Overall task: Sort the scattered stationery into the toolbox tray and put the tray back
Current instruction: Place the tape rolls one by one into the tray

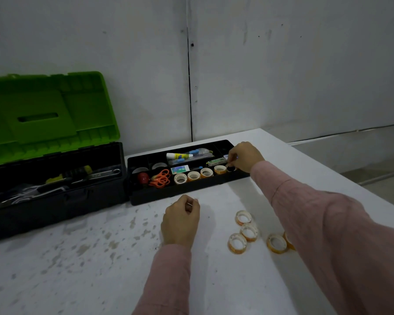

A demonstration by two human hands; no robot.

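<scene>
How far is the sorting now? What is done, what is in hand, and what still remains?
Done: four tape rolls stand in a row in the tray, beside scissors and glue. In hand: the right hand works at the row's right end, seemingly placing another roll. Left: at least four loose rolls lie on the table, and the tray sits outside the toolbox.

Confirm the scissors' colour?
Orange: the scissors show best in the head view.

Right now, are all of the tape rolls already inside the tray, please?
No, several tape rolls lie loose on the table, outside the tray.
</scene>
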